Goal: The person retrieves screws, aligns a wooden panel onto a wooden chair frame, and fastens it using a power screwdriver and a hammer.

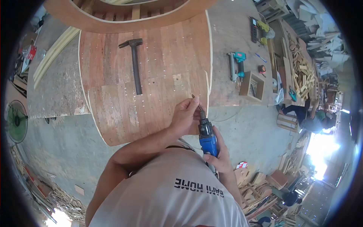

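My right hand (220,156) is wrapped around a blue and black power screwdriver (208,140), its bit aimed up and away from me. Just beyond the bit, my left hand (184,114) pinches a small dark pointed piece that looks like a screw (193,96); whether it touches the bit I cannot tell. Both hands are over the near right part of a curved wooden panel (113,109) dotted with staples. A hammer (136,68) lies on that panel, its head away from me.
Right of the panel, the workbench (227,34) holds a teal staple gun (238,62), a wooden box (252,87), a tape measure (261,69) and a yellow-green tool (261,32). Wood strips (56,53) lie left. A fan (17,121) stands far left; a person (315,120) sits far right.
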Tool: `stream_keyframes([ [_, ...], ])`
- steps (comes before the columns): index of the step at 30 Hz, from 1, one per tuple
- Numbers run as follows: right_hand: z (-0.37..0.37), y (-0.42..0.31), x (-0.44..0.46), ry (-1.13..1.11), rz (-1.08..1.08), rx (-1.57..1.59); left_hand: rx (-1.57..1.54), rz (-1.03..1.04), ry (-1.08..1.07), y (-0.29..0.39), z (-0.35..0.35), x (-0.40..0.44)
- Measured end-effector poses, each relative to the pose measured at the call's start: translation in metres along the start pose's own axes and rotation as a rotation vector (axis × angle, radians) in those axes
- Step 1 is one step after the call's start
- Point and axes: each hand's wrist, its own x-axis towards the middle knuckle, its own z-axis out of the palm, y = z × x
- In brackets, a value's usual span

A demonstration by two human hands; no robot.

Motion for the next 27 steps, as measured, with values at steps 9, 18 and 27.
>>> stream_keyframes([
  [9,-0.032,0.022,-0.019,-0.001,-0.138,-0.030,0.167,0.066,-0.023,-0.015,0.027,-0.010],
  [18,-0.055,0.037,-0.014,-0.066,-0.112,0.097,0.206,0.070,-0.069,-0.036,0.039,-0.022],
  [27,-0.074,0.055,0.011,-0.071,-0.229,-0.416,0.317,0.097,-0.060,-0.039,0.032,-0.007],
])
